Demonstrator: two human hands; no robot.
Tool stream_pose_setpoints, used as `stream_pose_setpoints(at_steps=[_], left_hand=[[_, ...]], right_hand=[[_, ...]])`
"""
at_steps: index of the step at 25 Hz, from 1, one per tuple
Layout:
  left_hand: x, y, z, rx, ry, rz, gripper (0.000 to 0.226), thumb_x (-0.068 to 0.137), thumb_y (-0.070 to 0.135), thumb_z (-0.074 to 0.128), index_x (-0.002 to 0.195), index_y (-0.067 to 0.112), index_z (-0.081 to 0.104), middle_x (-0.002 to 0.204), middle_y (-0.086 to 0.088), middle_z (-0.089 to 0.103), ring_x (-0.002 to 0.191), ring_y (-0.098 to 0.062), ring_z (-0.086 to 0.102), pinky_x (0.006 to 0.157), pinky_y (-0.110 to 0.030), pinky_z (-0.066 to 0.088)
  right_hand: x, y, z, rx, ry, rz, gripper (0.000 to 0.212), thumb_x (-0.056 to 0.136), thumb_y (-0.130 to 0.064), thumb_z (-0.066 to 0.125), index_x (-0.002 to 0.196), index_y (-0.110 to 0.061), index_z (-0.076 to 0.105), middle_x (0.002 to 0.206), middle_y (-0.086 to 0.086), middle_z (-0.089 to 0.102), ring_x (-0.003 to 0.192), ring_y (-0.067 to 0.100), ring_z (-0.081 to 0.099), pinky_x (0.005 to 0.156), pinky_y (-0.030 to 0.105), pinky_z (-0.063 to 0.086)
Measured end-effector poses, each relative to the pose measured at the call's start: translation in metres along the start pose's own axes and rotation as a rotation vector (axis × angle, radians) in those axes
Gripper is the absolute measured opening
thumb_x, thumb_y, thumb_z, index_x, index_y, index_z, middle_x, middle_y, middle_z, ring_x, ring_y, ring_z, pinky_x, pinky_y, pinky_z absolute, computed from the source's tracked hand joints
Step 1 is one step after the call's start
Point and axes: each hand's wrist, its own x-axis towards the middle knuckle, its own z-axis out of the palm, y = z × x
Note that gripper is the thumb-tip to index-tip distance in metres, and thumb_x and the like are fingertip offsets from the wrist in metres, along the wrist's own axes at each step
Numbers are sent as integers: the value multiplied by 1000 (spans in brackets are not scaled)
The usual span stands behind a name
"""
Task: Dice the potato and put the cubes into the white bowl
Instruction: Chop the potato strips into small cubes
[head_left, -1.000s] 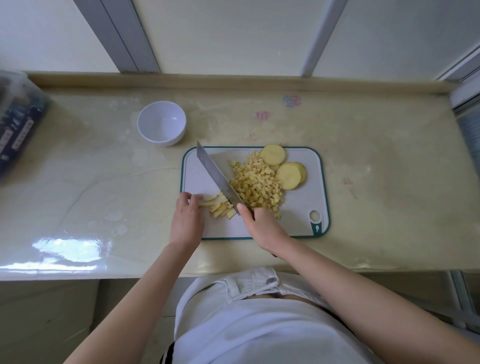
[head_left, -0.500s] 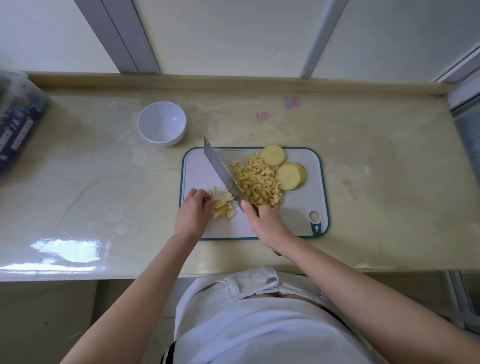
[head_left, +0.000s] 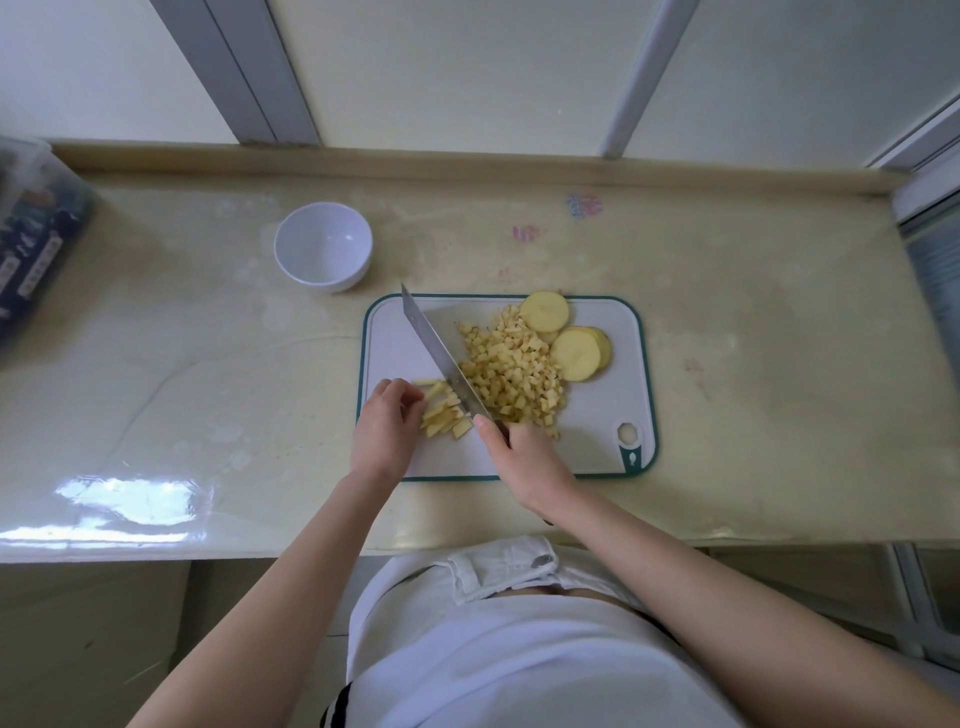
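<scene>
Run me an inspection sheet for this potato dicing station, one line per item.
Surface: glossy pale counter, smudged, coloured marks at back.
Job's things: board carries cubes, strips, slices; knife blade between strips and cubes; bowl empty, off the board, rear left.
Clutter: box at left edge.
Grippers: left hand holds strips with curled fingers; right hand grips knife.
Cables: nothing seen.
Surroundings: window frames behind counter.

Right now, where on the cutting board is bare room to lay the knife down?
Bare board lies between the cube pile and the hanging hole, and in the far-left corner left of the knife. Crowded: the middle, with strips, left hand and right hand.
</scene>
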Motion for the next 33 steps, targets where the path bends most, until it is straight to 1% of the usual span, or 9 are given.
stream_pose_setpoints(at_steps=[3,5,9,12,15,18,25,28,33], left_hand=[[0,1,-3,58,-3,35,32,96,25,49,124,8,52,124,-8,44,107,-28,53,85,-34,44],[-1,2,-4,175,-136,94,60,95,40,47,143,9,29,143,-9,31,128,-25,37,103,-36,33],[-9,0,4,514,-266,280,84,89,56,46,148,6,14,141,-10,28,126,-27,31,106,-35,25],[-16,2,16,601,-246,285,73,92,47,45,145,3,21,133,-12,35,117,-29,37,101,-35,29],[-19,7,23,612,-124,312,57,90,38,41,129,-2,47,109,-16,52,91,-33,53,79,-39,45],[-21,7,24,648,-136,297,58,86,39,34,121,-3,54,98,-14,56,78,-29,57,67,-36,50],[-25,6,27,443,-103,193,71,90,47,22,137,-5,36,121,-21,46,106,-37,45,92,-44,39],[-20,12,27,343,-56,128,58,92,38,20,124,-2,48,111,-20,49,98,-36,46,86,-42,39],[-5,14,27,143,7,-6,23,96,19,46,110,2,53,110,-13,47,104,-26,43,90,-35,38]], right_hand=[[0,-1,-2,-5,-7,11,56,101,-44,37,53,-16,29,48,-3,31,46,15,32,51,30,26],[0,-2,-4,-8,-10,5,56,101,-44,37,53,-16,29,48,-3,32,46,15,33,50,29,27],[0,-2,-3,12,2,18,56,101,-44,37,53,-15,33,49,-2,36,47,15,37,51,29,29],[1,2,0,51,17,37,56,99,-46,38,53,-14,35,51,0,39,49,18,38,56,30,33],[0,3,-1,73,36,27,54,99,-46,40,55,-14,36,51,3,38,50,19,37,58,31,33],[-4,1,-7,78,38,1,53,99,-45,40,56,-14,36,51,2,37,49,18,36,56,30,32],[-13,-1,-13,-36,10,-37,52,101,-40,38,55,-15,35,49,-3,37,44,10,36,47,22,27],[-13,1,-13,-83,0,-14,52,101,-41,37,55,-15,37,51,-3,39,48,12,39,46,21,29],[-14,3,-13,-99,-23,-17,52,100,-44,37,57,-15,37,52,-2,40,49,15,41,51,29,31]])
